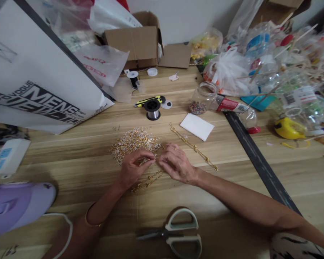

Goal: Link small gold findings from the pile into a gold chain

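The person's 2 bare hands meet low over the wooden table [224,147], fingertips nearly touching. The left hand [132,168] has its thumb and forefinger pinched together, and the right hand [178,166] faces it with its own grip closed at the tips; whatever sits between them is too small for me to make out, though it might be a tiny piece of metal. Just behind the left fingers spreads a heap of small gold- and silver-coloured beads and rings [135,140]. A gold-coloured beaded chain [148,181] lies bunched just below the hands, and a longer beaded strand [194,147] stretches out slantwise beyond the right hand, with a blank white card [197,126] beside it. Farther back stand a spool of silvery wire [152,112], a yellow-and-black utility knife [148,101] just behind it, and a clear jar [203,98] with mixed beads in its bottom. Nearest the person, scissors [166,233] with pale handles lie with their blades pointing left. A thin gold-coloured bangle [88,217] circles the left wrist.
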### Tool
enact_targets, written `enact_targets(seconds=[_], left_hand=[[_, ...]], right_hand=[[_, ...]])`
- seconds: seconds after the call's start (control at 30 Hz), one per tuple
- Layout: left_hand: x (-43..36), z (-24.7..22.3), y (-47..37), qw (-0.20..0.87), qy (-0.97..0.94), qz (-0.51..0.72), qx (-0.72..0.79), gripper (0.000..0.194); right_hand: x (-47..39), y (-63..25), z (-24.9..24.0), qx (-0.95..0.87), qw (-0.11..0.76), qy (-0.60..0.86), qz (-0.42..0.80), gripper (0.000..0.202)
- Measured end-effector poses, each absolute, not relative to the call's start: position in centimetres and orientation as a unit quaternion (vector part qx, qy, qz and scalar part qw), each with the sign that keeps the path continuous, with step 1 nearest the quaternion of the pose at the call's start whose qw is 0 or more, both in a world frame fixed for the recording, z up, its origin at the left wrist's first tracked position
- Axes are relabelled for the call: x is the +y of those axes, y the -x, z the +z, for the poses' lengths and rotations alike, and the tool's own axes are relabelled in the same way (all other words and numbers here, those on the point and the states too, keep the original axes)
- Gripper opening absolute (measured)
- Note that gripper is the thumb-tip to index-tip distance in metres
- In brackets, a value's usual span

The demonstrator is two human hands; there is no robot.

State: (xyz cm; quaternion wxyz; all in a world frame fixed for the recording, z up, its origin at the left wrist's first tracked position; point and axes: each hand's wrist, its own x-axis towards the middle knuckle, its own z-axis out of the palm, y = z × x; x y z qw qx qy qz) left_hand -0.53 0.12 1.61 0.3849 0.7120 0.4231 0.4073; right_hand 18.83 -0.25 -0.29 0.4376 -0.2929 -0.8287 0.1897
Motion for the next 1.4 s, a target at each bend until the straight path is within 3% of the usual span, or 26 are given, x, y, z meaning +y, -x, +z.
enact_targets(seconds=[0.33,0.97,1.4], left_hand=[[-0.09,1.80,0.40,0.339,-0.740,0.406,0.415,0.002],[0.23,1.53,0.32,0.501,-0.631,0.431,0.406,0.003],[0.39,1.51,0.52,0.527,-0.609,0.428,0.411,0.005]], right_hand=[[-0.20,-18.79,-0.37,-0.835,0.433,0.290,0.175,0.007],[-0.25,-18.75,-0.18,-0.827,0.448,0.294,0.170,0.006],[-0.24,-18.84,-0.34,-0.826,0.448,0.295,0.170,0.005]])
